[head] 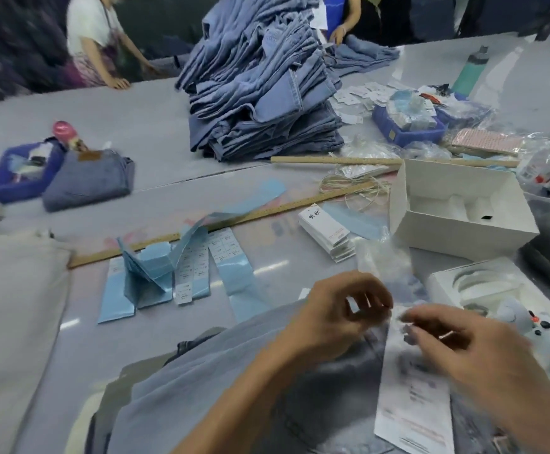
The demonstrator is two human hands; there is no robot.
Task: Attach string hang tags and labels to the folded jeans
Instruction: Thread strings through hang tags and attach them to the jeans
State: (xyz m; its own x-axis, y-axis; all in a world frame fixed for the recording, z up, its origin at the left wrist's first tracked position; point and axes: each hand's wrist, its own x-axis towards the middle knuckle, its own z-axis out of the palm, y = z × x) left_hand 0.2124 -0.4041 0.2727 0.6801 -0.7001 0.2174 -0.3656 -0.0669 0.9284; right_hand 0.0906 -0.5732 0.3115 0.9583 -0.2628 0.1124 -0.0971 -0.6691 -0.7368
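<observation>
- Beyond the right hand [470,348] stands an open white cardboard box [457,204]; inside it I see only a white moulded insert with hollows.
- Just to the right of this hand lies a white moulded tray [447,283] with a pale grey game controller [529,326] in it.
- Far ahead of the left hand [335,316], a blue plastic bin [408,132] holds small packets; they are too blurred to tell more.
- Under both hands lies the folded light blue jeans [221,388], with a long white paper hang tag [414,394] on top, below the right hand.
- Both hands are over the tag's upper end, fingers curled, fingertips nearly meeting. The picture is blurred, so I cannot tell what they pinch.
</observation>
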